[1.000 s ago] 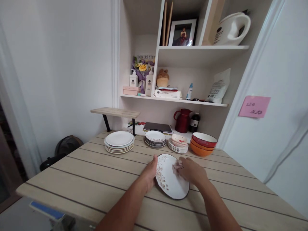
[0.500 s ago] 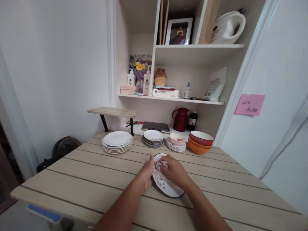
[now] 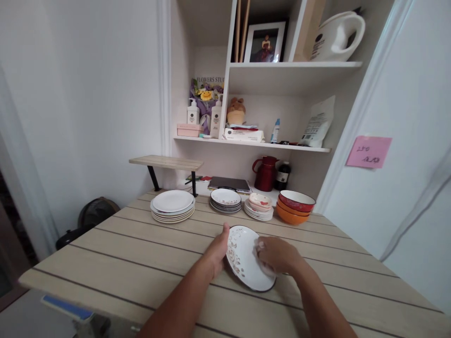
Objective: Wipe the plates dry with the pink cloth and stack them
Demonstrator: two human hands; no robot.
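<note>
A white plate (image 3: 245, 258) with a dark rim and brownish flower decoration is tilted above the wooden table (image 3: 141, 263). My left hand (image 3: 217, 253) grips its left edge, the thumb up along the rim and the fingers hidden behind. My right hand (image 3: 278, 254) is closed around a pale, crumpled cloth (image 3: 261, 249) and presses it on the right part of the plate's face. Most of the cloth is covered by the fingers.
Along the back stand a stack of white plates (image 3: 173, 202), a stack of dark-rimmed plates (image 3: 226, 198), small dishes (image 3: 260, 203) and stacked red and orange bowls (image 3: 295, 206). Behind are a red jug (image 3: 265, 173) and a dark bottle (image 3: 282, 176). A small raised shelf (image 3: 165, 162) stands back left.
My right hand has moved with the cloth from the plate's upper left to its right side, uncovering the flower pattern. My left hand still holds the plate's left edge.
</note>
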